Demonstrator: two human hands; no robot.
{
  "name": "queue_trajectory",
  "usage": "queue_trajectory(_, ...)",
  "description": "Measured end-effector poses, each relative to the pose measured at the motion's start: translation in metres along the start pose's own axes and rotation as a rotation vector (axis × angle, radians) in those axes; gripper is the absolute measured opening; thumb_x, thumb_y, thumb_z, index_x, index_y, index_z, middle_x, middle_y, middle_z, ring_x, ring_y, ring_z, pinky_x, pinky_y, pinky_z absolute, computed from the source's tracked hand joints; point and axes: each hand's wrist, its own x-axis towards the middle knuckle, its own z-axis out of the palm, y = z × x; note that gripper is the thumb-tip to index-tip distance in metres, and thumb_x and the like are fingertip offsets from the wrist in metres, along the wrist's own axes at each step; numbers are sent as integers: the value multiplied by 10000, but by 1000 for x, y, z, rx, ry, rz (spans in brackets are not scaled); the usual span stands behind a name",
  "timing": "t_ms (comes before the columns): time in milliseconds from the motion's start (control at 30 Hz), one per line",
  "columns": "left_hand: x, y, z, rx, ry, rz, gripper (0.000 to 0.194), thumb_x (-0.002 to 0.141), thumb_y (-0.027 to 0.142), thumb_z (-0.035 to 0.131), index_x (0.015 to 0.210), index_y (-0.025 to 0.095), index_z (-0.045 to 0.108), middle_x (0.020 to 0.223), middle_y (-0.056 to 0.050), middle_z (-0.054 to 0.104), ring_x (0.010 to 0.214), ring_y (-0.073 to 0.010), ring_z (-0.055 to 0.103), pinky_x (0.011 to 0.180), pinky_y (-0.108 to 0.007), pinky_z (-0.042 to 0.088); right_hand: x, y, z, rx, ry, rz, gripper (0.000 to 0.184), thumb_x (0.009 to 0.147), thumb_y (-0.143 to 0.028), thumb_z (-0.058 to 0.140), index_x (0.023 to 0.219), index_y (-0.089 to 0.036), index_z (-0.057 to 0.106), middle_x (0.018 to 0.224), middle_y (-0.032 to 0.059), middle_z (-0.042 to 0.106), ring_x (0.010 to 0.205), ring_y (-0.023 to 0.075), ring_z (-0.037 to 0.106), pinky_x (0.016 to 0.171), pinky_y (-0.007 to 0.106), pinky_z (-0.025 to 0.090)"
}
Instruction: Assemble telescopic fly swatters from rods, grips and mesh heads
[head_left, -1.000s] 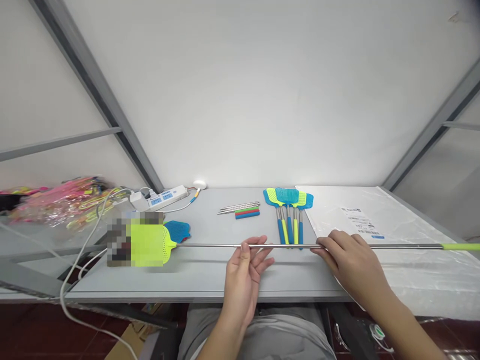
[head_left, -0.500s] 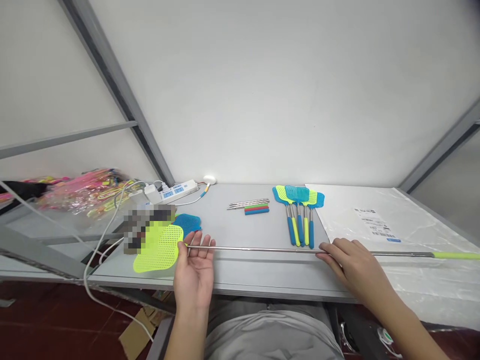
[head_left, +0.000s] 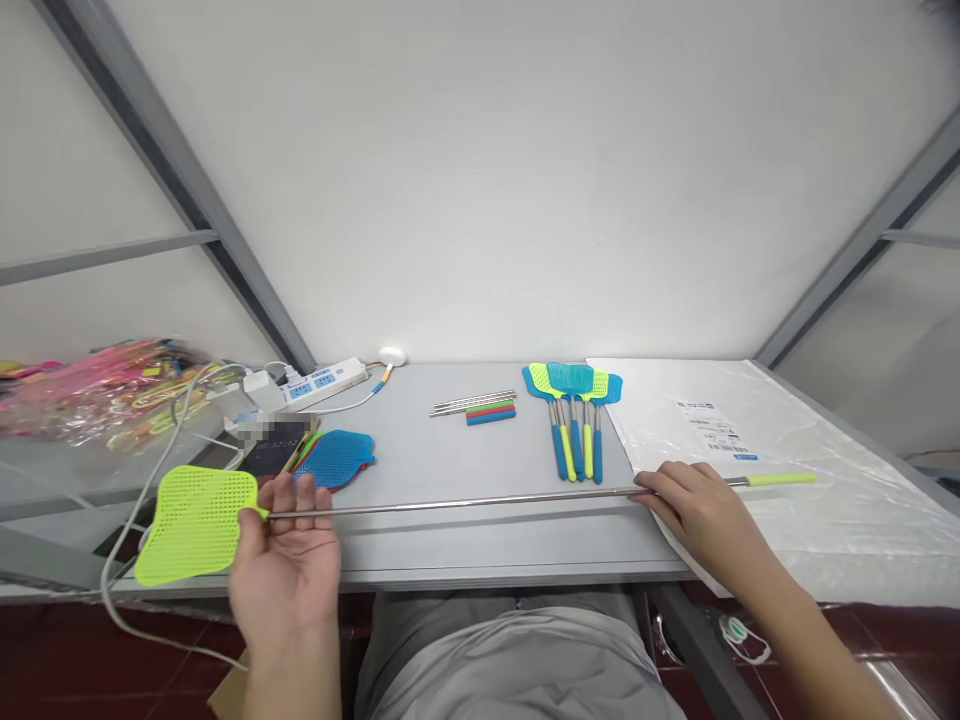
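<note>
Head view, clock read from the seat. One yellow fly swatter (head_left: 465,502) was at full stretch across the front of the table (head_left: 420,460), yellow head (head_left: 196,525) just past nine, yellow grip (head_left: 781,479) near two, over the white package (head_left: 795,530). Left hand (head_left: 289,575) palm up, thumb closed on the neck of the head, other fingers loosely spread behind the rod. Right hand (head_left: 694,510) clamped on the rod, short of the grip. The piece looked whole: head, rod and grip in one line. At one o'clock, five swatters (head_left: 575,438) lay fanned, heads overlapping, steel necks short; judged complete and set aside. Left as separate parts: thin steel rods (head_left: 472,402) at twelve, with green, red and blue grips (head_left: 491,412) just beside; loose heads (head_left: 337,458) stacked at ten, blue uppermost, red and green edges showing, count unclear. None of these appeared joined up.
</note>
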Motion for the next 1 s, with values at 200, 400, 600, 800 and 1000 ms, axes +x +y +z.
queue_trajectory(200,-3,-8,-1,33,-3,-10,383,994,311,335,834,184,658,934,8,731,922,-117,667,764,-237,534,-2,6,-4,-28,22,-10,174,950,-296,514,1004,-168,619,810,48,605,759,187,534,728,320,366)
queue_trajectory(400,-28,-26,2,73,-120,-43,308,970,389,422,827,206,624,1076,-32,706,987,-172,659,846,-324,514,3,0,-13,-80,28,-33,229,965,-342,468,967,-192,641,724,25,572,658,165,516,624,294,327)
queue_trajectory(600,-86,-67,9,110,-347,-294,216,905,431,553,909,225,616,1227,-77,643,1037,-253,659,780,-368,529,8,-18,-14,-127,61,-76,249,967,-375,460,999,-221,654,685,1,579,600,137,530,566,286,284)
queue_trajectory(800,-99,-76,9,114,-403,-296,279,889,447,579,1034,216,639,1259,-118,623,1061,-236,641,806,-347,525,11,-24,-16,-98,41,-54,288,972,-408,437,1050,-233,652,695,2,597,603,132,557,544,282,276)
queue_trajectory(1000,-78,-59,8,117,-290,-191,328,909,443,550,1140,230,643,1267,-101,622,1060,-210,637,826,-318,518,13,-29,-13,-83,0,-84,315,980,-431,404,1036,-236,645,684,-7,601,562,135,558,498,284,266)
